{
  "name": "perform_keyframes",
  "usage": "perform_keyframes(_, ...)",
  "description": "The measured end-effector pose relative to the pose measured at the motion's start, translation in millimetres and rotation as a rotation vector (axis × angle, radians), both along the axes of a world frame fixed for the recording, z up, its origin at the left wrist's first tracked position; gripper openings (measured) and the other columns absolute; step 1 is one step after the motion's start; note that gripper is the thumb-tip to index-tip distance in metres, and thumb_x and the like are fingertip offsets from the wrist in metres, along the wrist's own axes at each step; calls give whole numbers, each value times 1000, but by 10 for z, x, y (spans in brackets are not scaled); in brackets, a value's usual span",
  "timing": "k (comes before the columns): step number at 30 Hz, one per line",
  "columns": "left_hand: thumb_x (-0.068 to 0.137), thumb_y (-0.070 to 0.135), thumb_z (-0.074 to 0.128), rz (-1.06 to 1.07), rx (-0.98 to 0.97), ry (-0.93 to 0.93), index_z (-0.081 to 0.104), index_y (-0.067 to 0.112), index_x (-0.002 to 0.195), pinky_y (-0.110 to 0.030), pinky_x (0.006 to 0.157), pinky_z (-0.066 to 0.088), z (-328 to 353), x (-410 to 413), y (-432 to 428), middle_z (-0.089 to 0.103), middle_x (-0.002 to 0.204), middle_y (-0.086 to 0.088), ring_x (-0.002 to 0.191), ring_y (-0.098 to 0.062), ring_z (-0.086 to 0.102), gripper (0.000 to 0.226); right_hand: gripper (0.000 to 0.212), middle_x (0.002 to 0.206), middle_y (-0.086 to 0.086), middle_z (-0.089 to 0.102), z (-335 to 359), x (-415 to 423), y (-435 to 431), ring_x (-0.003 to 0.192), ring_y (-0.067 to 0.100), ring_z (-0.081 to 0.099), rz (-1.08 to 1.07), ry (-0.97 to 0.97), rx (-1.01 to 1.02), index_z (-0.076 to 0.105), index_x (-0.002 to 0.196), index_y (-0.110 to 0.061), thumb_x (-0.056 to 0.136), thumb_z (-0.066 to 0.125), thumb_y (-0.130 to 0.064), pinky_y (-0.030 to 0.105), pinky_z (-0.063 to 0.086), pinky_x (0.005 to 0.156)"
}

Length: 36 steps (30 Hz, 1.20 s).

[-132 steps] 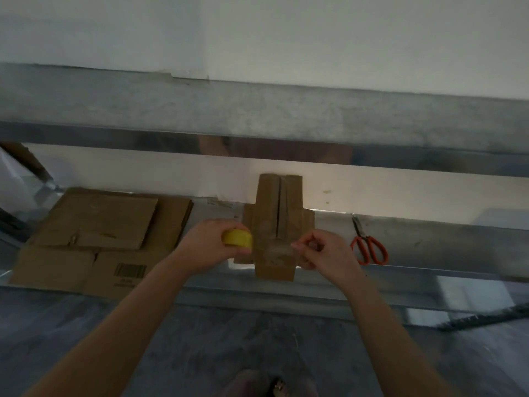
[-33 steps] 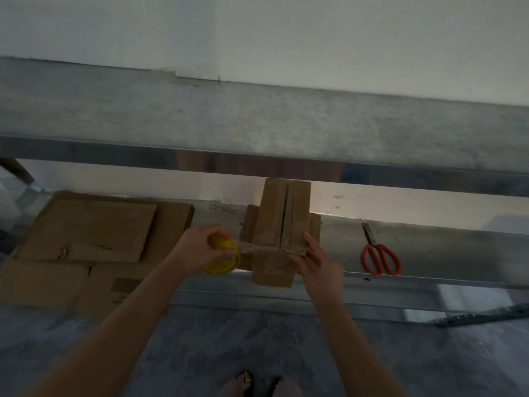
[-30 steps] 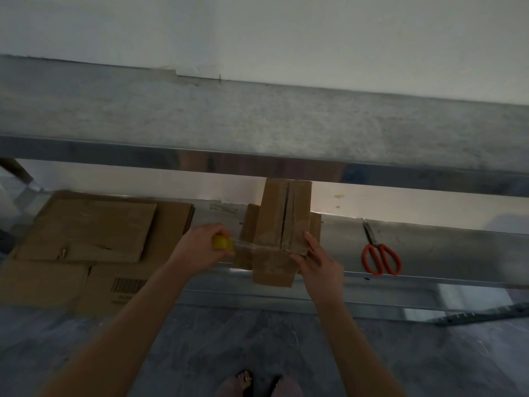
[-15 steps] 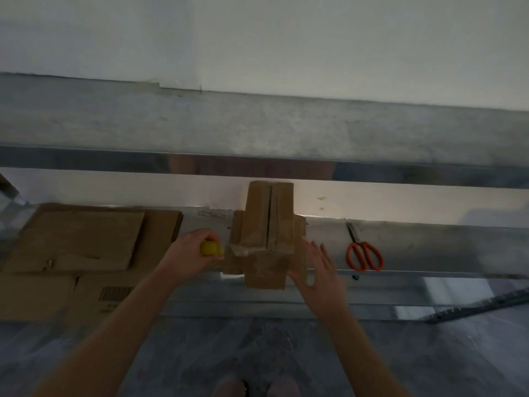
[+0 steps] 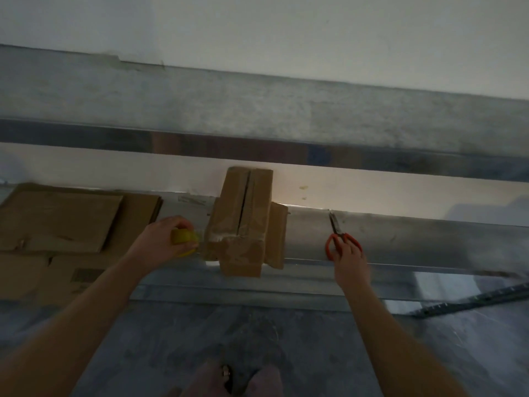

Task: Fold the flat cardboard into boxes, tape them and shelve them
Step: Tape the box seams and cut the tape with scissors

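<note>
While two feet (image 5: 229,379) stand on the grey floor (image 5: 315,353) nearest the camera, both forearms reach away toward the lower shelf (image 5: 415,242). The left hand (image 5: 160,245) is curled round a yellow tape roll (image 5: 183,237), held just beside the box (image 5: 243,224) at its near left corner, and a clear strand of tape (image 5: 204,246) runs from the roll onto the cardboard. The right hand (image 5: 349,262) is well apart from the box, its fingers laid on the orange handles of the scissors (image 5: 340,239) lying on the shelf; blur hides whether they have closed round the handles.

I judge the step to be taping the seam, with the strand stuck down but uncut. Next, the scissors need lifting, carrying across to the gap between roll and box, and closing on the strand while the roll holds it taut.

The box lies on the shelf with its long axis running from the person toward the wall, its far end leaning slightly right and its near end over the shelf's front edge. Its flap seam faces up along that axis, and a loose flap juts out on the right. Farther left lies a stack of flat cardboard (image 5: 57,222). Beyond are the upper shelf (image 5: 257,110) and a pale wall (image 5: 286,30).
</note>
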State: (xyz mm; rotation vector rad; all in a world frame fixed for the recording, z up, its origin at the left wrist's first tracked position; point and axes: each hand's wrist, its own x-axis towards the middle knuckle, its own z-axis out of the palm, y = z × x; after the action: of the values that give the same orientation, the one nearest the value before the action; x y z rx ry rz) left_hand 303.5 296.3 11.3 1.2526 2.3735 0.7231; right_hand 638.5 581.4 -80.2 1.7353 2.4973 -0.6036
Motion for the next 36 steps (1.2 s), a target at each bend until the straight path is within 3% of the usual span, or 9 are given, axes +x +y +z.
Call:
perform_keyframes(2,72,35,82,6,7,1,57,38,92,-16,68,38,12,37,5,60,93,18,85,-2,55,32,47,141,14,47,13,-74,-25,129,35,43,-96,-12,12,40,142,-12,101,44,-36,50,43,102)
perform_keyframes(7,74,32,81,31,-18,-39,58,34,96,-16,69,38,27,84,-37,59,98,15,90,-6,56,31,40,129,24,50,-63,-166,-245,117,42,50,-244,80,62,43,131,1,99,48,-23,46,42,97)
perform_keyframes(13,76,31,80,75,-4,8,60,29,97,-20,69,35,95,139,-59,56,99,12,91,-8,52,29,52,130,18,47,-66,-180,-251,112,34,58,-115,-118,65,37,139,-5,92,58,-14,41,50,90)
perform_keyframes(17,76,28,80,48,29,11,61,26,99,-25,74,38,127,157,-75,58,100,8,93,-12,54,30,40,125,20,58,8,-218,-434,111,38,59,-198,39,14,45,133,-6,95,55,-13,41,48,89)
perform_keyframes(20,76,32,79,27,22,-2,60,28,99,-27,76,38,129,107,-127,58,102,9,94,-12,54,31,45,123,20,60,182,-233,-810,109,38,59,-232,203,37,46,136,-9,93,55,-7,43,49,90)
perform_keyframes(25,75,36,80,-28,49,-35,60,32,97,-23,74,37,169,-44,-148,57,101,14,94,-8,53,30,49,120,6,61,695,-383,-1576,100,19,61,-285,473,74,46,135,-16,89,64,-11,39,55,86)
perform_keyframes(29,75,35,80,-72,52,-77,60,32,96,-16,69,37,197,-111,-156,55,98,18,92,-6,53,29,48,110,-9,63,1035,-511,-2248,91,6,58,-209,597,130,44,128,-32,87,70,-27,32,52,83)
perform_keyframes(32,75,35,79,-103,35,-120,59,33,96,-24,73,40,206,-134,-154,56,102,14,94,-7,53,29,43,96,-18,64,1070,-661,-2684,86,5,62,-172,618,20,37,110,-47,83,70,-44,27,51,76)
perform_keyframes(36,77,33,78,-143,16,-158,59,31,98,-27,79,43,226,-144,-164,57,108,8,98,-12,54,29,37,85,-16,67,859,-951,-3006,81,1,64,-184,558,-184,49,100,-39,79,57,-69,27,52,73)
